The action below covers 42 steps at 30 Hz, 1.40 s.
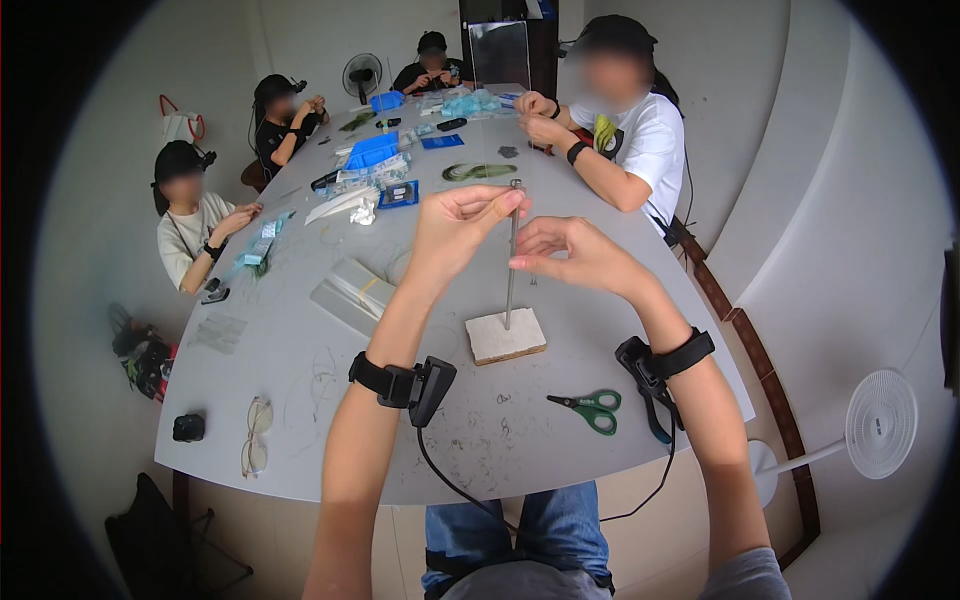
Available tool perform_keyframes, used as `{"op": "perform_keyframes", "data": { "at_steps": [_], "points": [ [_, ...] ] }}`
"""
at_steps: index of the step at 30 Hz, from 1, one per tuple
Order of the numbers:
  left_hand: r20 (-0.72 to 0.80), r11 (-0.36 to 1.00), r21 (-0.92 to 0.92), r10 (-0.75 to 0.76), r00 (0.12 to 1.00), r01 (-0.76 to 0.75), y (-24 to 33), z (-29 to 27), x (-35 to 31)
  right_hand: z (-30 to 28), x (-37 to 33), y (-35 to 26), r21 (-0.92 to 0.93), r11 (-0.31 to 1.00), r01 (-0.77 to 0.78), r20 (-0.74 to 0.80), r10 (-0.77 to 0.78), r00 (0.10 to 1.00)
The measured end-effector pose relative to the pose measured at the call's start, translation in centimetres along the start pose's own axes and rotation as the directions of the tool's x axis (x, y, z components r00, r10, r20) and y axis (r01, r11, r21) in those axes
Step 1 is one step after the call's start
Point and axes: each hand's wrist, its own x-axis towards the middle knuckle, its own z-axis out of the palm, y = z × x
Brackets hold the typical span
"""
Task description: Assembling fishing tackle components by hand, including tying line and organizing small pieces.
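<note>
A thin metal rod (511, 285) stands nearly upright on a small block (505, 333) with a white top and brown sides. High on the rod, my left hand (462, 222) is closed, thumb and fingers pinching around its looped tip. My right hand (578, 256) curls in from the right at mid-height, its thumb tip against the rod and its other fingers bent beside it. Any fine strand between the fingers is too small to make out. Green-handled scissors (597, 408) lie right of the block, by my right wrist.
Clear plastic sleeves (352, 294) lie left of the block. Eyeglasses (256, 437) and a small black device (188, 427) sit near the left edge. Farther off are a blue tray (372, 151) and a green strand bundle (478, 172). Several people work around the table; a white fan (880, 425) stands right.
</note>
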Motion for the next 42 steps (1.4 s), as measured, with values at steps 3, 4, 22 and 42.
{"op": "perform_keyframes", "data": {
  "at_steps": [3, 4, 22, 42],
  "points": [
    [0.07, 0.997, 0.071, -0.048, 0.996, 0.043, -3.2, -0.4, -1.8, -0.3, -1.8, 0.0, -0.089, 0.993, -0.071, 0.115, 0.081, 0.99],
    [0.114, 0.992, 0.094, -0.089, 0.989, 0.078, -4.7, -0.5, -2.5, -0.5, -2.4, 0.1, -0.088, 0.994, -0.07, 0.117, 0.08, 0.99],
    [-0.076, 0.988, 0.115, 0.117, 0.99, -0.107, 1.3, 0.3, -0.5, -1.5, -4.7, -1.9, -0.145, 0.982, -0.121, 0.101, 0.136, 0.986],
    [-0.369, 0.901, 0.031, 0.413, 0.833, -0.433, 4.9, 2.2, 1.9, -1.7, -5.4, -2.1, -0.252, 0.96, -0.124, -0.068, 0.111, 0.992]
  ]
}}
